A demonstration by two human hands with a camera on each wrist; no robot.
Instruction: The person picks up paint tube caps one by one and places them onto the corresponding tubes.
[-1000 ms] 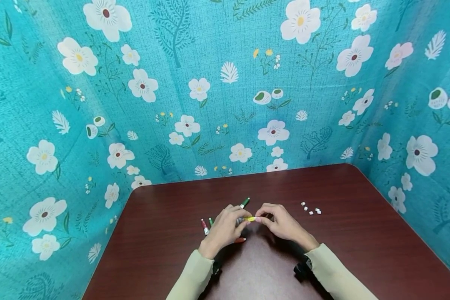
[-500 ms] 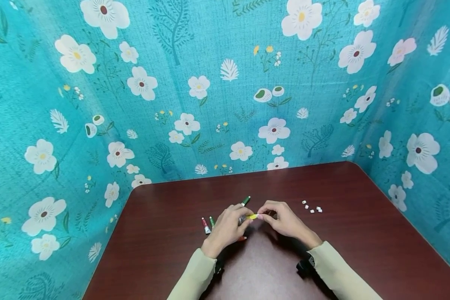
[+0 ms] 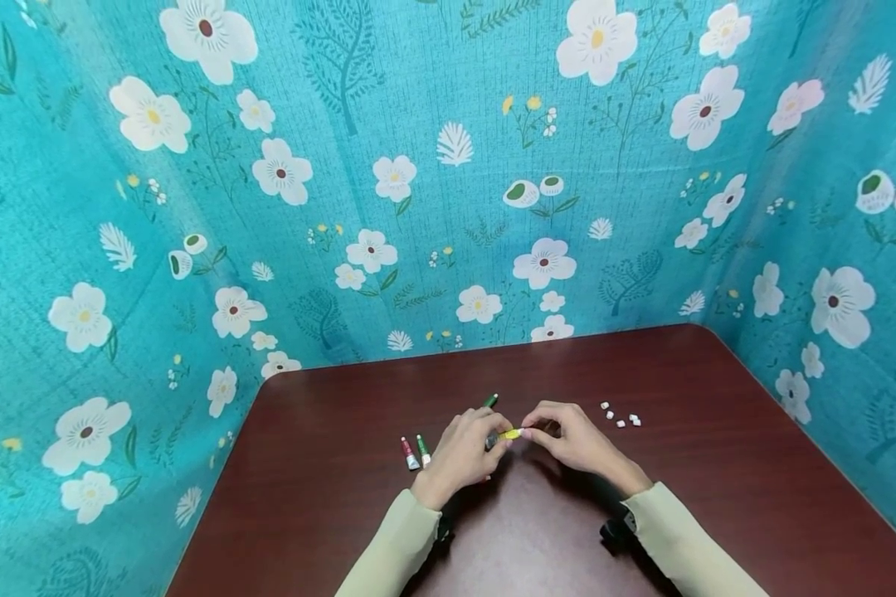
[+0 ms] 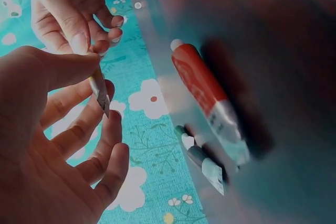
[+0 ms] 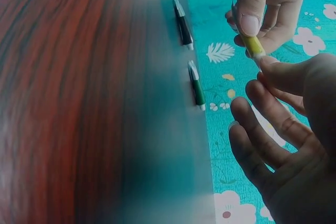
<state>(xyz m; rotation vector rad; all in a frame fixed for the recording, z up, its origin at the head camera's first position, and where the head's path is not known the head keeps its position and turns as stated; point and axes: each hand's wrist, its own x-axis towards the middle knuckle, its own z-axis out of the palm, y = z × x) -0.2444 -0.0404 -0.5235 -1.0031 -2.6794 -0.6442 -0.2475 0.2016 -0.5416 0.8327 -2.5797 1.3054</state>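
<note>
My left hand [image 3: 463, 448] pinches a small yellow paint tube [image 3: 511, 434] between thumb and index finger, just above the table. Its crimped silver end [image 4: 100, 90] sticks out past those fingers in the left wrist view. From the other side, the thumb and index finger of my right hand [image 3: 578, 439] pinch the tube's white tip, mostly covered by them. The right hand's other fingers are loosely bent in the right wrist view, where the yellow body [image 5: 253, 45] shows between both hands.
Left of the hands lie a red paint tube [image 3: 408, 453] and a green one [image 3: 422, 450]. A dark green tube [image 3: 490, 400] lies behind the left hand. An orange-red tube [image 4: 199, 74] lies beneath it. Several small white caps [image 3: 634, 420] are scattered at right, before a floral curtain [image 3: 448, 207].
Both hands have shifted a little to the right together with the yellow paint tube, keeping their pinch. The left hand now covers more of the orange-red tube.
</note>
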